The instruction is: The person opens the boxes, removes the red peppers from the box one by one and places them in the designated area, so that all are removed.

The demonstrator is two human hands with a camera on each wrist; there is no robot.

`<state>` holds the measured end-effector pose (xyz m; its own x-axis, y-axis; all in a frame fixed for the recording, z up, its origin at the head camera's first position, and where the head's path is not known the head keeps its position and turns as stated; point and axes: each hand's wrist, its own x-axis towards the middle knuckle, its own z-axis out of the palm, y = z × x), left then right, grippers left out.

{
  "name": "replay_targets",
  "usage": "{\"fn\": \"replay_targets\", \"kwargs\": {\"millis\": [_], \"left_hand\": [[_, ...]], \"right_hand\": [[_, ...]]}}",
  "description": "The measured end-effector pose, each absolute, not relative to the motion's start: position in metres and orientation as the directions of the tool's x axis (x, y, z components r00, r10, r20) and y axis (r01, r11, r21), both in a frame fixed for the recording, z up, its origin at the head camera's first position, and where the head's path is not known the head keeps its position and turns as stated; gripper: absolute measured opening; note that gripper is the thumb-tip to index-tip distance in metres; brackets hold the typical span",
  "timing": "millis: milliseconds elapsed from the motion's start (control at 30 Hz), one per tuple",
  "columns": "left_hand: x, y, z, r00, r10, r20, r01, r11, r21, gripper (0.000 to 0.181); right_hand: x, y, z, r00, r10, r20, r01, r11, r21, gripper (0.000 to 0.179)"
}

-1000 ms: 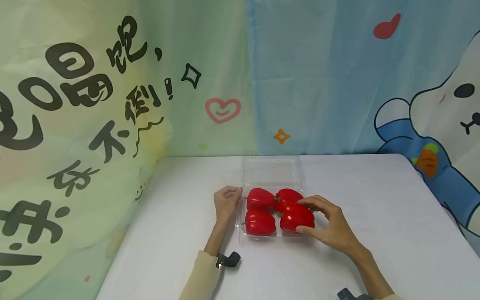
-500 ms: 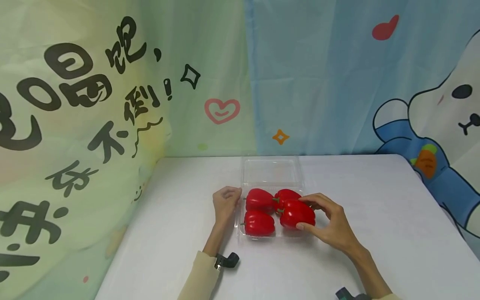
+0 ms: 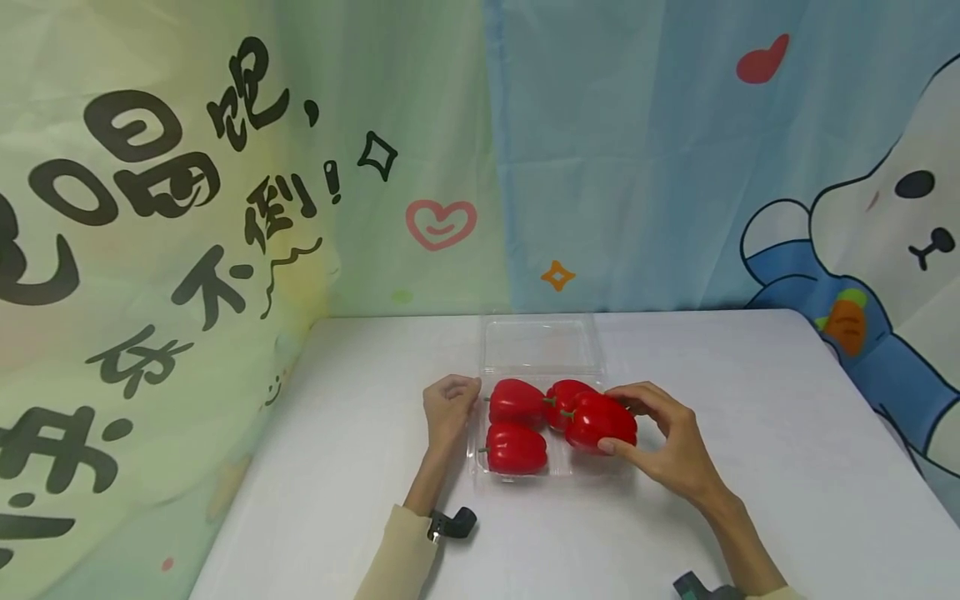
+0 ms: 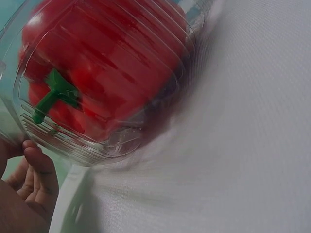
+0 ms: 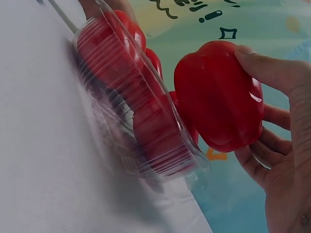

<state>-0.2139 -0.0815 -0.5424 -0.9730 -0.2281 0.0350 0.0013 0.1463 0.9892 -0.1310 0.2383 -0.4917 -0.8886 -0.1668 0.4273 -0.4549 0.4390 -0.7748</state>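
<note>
"What lies about, from the near edge outward?"

"A beige sleeve (image 3: 397, 550) with a black wrist device (image 3: 456, 523), both over the white tabletop (image 3: 562, 542). Then the clear container (image 3: 573, 466), with a front-left pepper (image 3: 516, 448) in it and, behind, a back-left pepper (image 3: 517, 402) and a back-right pepper (image 3: 562, 396), all red with green stems. Its lid (image 3: 538, 346) lies folded back on the far side. Beyond the table hangs a printed curtain (image 3: 615, 150), with a white animal figure (image 3: 885, 250) at the right."

"Anything in the way?"

"The lifted pepper (image 3: 602, 422) hides part of the back-right one in the head view. From the wrists, the ribbed plastic wall stands before the peppers inside."

"And the hands?"

"The left hand (image 3: 450, 408) sits just outside the container's left side, fingers curled. The right hand (image 3: 667, 433) reaches in from the right, thumb on the near side, fingers spread to the far side."

"How do they grip?"

"The left pinches the container's edge between thumb and finger. The right grasps the lifted pepper by its rounded end, spread to its width; the right wrist view shows that pepper above the rim, stem end toward the container's other peppers."
</note>
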Motion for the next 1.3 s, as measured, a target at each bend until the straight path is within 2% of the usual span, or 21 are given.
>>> {"fn": "replay_targets", "kwargs": {"millis": [467, 933, 1300], "left_hand": [[-0.214, -0.081, -0.543, -0.973, -0.228, 0.044, 0.009, 0.151, 0.988, 0.018], [-0.215, -0.081, -0.546, -0.970, -0.237, 0.054, 0.024, 0.125, 0.992, 0.017], [-0.214, -0.082, -0.544, -0.970, -0.237, 0.045, 0.016, 0.123, 0.992, 0.016]], "right_hand": [[-0.135, 0.247, -0.492, -0.875, -0.104, 0.473, -0.465, 0.456, -0.759, 0.069], [-0.140, 0.253, -0.496, -0.855, 0.059, 0.515, -0.421, 0.500, -0.757, 0.069], [-0.145, 0.260, -0.503, -0.845, 0.209, 0.492, -0.333, 0.515, -0.790, 0.063]]}}
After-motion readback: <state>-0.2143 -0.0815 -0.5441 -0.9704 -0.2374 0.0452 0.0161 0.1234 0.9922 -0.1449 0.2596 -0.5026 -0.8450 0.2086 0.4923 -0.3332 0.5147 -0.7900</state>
